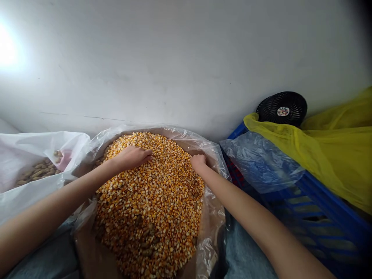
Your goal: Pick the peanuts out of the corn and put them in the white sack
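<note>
A big heap of dried corn kernels fills a sack lined with clear plastic. My left hand is over the upper left of the heap, back of the hand up, fingers curled together. What those fingers hold, if anything, is hidden. At the right edge of the kernels, beside the plastic liner, my right hand is closed like a fist, and its contents do not show either. Several darker brownish lumps lie among the kernels near me.
Left of the corn stands a white bag with unshelled peanuts and a pink scoop-like thing. On the right are a blue plastic crate, clear plastic, yellow mesh and a black fan. A pale wall rises behind.
</note>
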`<state>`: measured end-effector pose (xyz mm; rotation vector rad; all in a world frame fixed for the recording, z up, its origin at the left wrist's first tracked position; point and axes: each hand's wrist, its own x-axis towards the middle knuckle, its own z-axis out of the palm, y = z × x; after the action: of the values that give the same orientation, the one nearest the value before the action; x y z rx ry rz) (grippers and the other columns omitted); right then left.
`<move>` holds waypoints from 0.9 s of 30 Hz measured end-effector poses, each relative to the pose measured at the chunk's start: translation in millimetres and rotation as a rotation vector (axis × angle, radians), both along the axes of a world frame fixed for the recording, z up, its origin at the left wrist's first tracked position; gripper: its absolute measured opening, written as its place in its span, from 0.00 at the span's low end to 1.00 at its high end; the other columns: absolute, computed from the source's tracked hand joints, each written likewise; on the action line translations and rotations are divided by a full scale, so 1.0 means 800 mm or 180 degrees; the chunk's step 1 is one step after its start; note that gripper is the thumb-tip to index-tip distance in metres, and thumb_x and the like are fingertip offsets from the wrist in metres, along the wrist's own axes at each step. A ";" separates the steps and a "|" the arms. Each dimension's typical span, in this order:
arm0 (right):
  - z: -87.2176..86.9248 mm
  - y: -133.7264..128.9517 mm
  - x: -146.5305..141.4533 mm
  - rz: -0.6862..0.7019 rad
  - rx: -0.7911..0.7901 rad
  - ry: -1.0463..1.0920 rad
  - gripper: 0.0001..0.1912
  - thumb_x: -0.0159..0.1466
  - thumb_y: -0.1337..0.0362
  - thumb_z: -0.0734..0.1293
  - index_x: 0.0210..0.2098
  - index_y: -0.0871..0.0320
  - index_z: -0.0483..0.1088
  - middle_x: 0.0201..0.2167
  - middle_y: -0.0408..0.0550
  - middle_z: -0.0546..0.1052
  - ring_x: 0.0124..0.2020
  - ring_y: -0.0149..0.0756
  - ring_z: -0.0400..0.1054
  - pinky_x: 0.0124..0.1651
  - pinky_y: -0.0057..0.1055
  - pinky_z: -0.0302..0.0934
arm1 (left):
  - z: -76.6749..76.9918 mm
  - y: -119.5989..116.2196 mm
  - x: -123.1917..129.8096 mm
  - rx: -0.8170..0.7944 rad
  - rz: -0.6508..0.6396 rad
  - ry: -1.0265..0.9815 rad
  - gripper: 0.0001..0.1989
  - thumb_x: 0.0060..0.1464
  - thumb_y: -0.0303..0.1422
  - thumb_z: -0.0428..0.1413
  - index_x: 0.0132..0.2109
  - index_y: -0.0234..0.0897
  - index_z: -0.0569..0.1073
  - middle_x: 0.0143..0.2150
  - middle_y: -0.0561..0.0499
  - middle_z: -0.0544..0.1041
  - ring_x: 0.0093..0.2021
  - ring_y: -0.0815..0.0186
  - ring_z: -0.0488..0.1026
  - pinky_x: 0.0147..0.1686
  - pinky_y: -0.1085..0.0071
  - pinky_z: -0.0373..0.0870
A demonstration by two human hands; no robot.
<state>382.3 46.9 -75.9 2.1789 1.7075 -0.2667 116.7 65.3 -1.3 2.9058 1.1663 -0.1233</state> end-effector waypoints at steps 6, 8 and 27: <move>0.000 0.000 0.000 0.0055 -0.0177 -0.0171 0.16 0.55 0.77 0.56 0.39 0.69 0.71 0.40 0.67 0.71 0.41 0.48 0.67 0.37 0.44 0.61 | -0.009 0.002 -0.005 -0.0158 -0.0147 -0.0252 0.17 0.52 0.47 0.41 0.35 0.39 0.65 0.26 0.48 0.72 0.23 0.64 0.68 0.24 0.71 0.58; 0.000 0.000 0.001 0.0010 -0.0232 -0.0174 0.15 0.55 0.76 0.57 0.39 0.69 0.71 0.39 0.67 0.71 0.40 0.49 0.67 0.36 0.44 0.61 | -0.011 0.003 -0.005 -0.0258 -0.0131 -0.0372 0.16 0.50 0.46 0.43 0.34 0.39 0.66 0.24 0.49 0.71 0.22 0.65 0.67 0.24 0.71 0.58; 0.071 0.000 0.017 -0.1403 0.0593 0.5551 0.15 0.57 0.55 0.50 0.25 0.58 0.58 0.23 0.45 0.68 0.24 0.28 0.63 0.24 0.22 0.58 | 0.013 0.083 0.001 -0.0641 0.1774 -0.2378 0.15 0.48 0.43 0.44 0.32 0.36 0.66 0.22 0.50 0.69 0.21 0.67 0.65 0.21 0.73 0.57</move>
<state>396.0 47.1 -18.7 2.3832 1.6443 -2.7958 117.5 131.9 9.2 2.0214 1.5732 0.7219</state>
